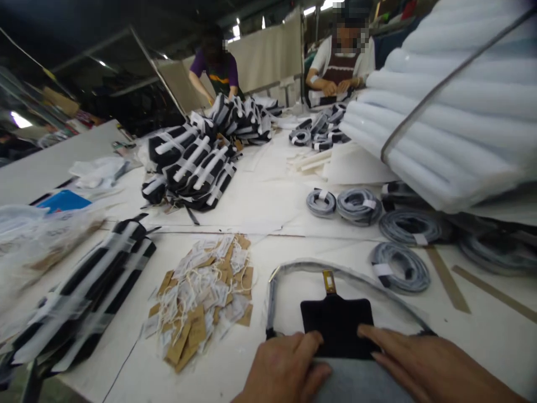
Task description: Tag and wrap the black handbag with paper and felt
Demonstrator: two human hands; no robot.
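Observation:
Right in front of me at the table's near edge is a bag with a black flap (338, 324). A gold-coloured metal clasp piece (329, 281) sticks up from the flap's far end. My left hand (283, 366) grips the flap's left side, thumb on top and fingers curled. On the opposite edge, my right hand (419, 358) presses its thumb and fingers against the flap. A plastic-wrapped handle (310, 263) arches beyond both hands. Grey material (356, 380) shows between my wrists; the rest of the bag is hidden below the picture.
Brown tags with white strings (201, 302) lie left of the bag. Wrapped black bundles (84, 302) are farther left, more (193, 162) behind. Coiled straps (400, 267) and a tied stack of white foam (453, 106) stand right. Two people work across the table.

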